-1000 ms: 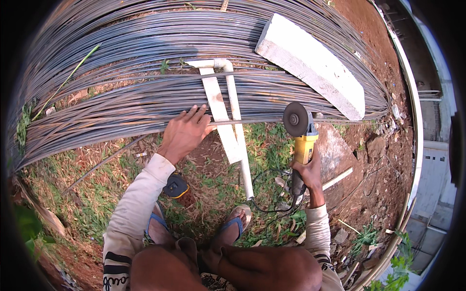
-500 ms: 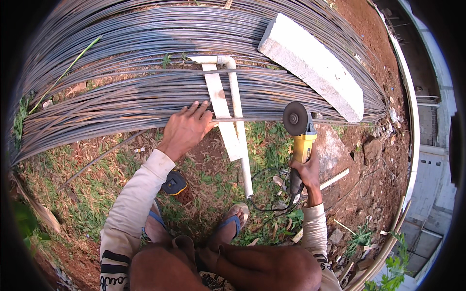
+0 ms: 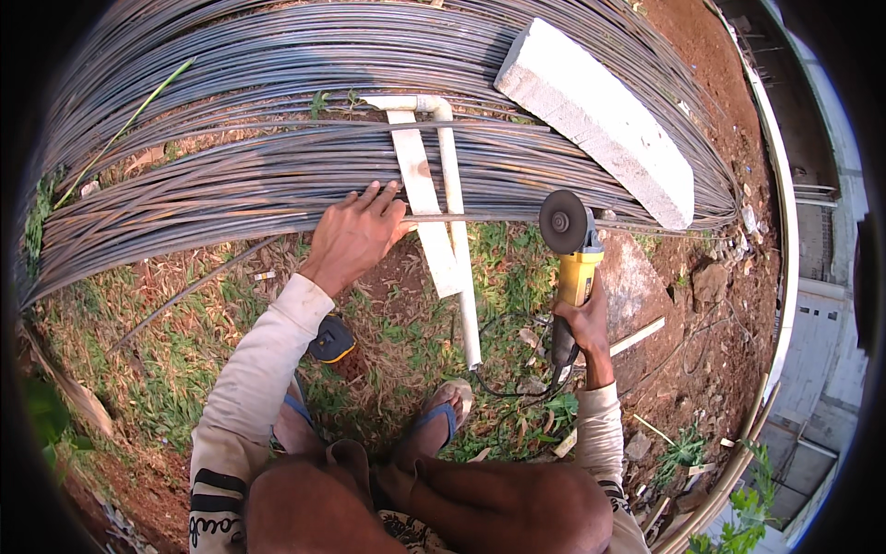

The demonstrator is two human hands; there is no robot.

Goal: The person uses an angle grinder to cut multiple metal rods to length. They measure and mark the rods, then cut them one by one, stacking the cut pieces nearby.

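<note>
— While my left hand [image 3: 355,235] presses flat on the steel rod [image 3: 480,218], fingers spread over it where it leaves the rebar bundle [image 3: 277,175], my right hand [image 3: 577,319] is wrapped tight around the yellow angle grinder [image 3: 572,258].

— Where does the rod lie, measured from the bundle?

— It sticks out of the bundle's near edge toward the grinder, crossing over the white board [image 3: 426,217] and the white pipe [image 3: 459,249] that run out from under the bundle toward my feet. The disc [image 3: 562,222] stands at the rod's free end, touching it or just short; I cannot tell which.

— What else lies around the bundle?

— A pale concrete block [image 3: 600,115] rests on top of it, on the grinder's side. A dark and yellow tape measure [image 3: 330,340] lies on the grass [image 3: 166,369] on the near side of the bundle, beside my left sleeve. My sandal [image 3: 441,420] sits by the near end of the pipe.

— So which step is this?

— I'd say lining up a cut: rod pinned, disc set at the mark. The next move, I judge, calls for firm downward pressure on the rod so it cannot chatter, my left fingers well apart from the disc, and the disc square to the rod.
</note>
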